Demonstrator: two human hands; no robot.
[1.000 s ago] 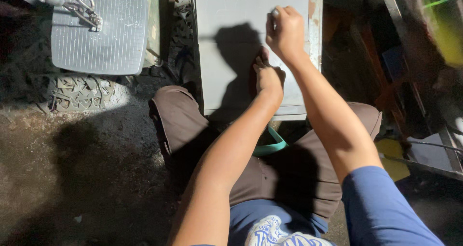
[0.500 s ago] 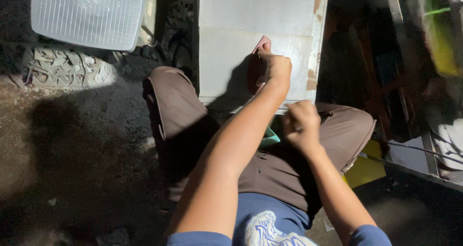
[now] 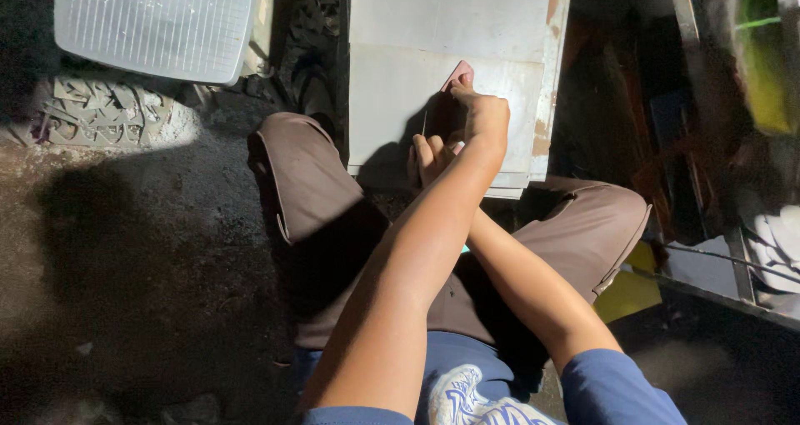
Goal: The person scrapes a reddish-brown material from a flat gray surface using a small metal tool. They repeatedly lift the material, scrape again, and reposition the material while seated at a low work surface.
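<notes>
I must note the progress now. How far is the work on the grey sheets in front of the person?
Done: a stack of flat grey metal sheets lies on the ground before the knees. In hand: the left hand presses a thin pink-tipped tool on the top sheet, and the right hand rests on the sheet just below it. Left: no finished line or cut is visible in the shadow, so the rest cannot be judged.
</notes>
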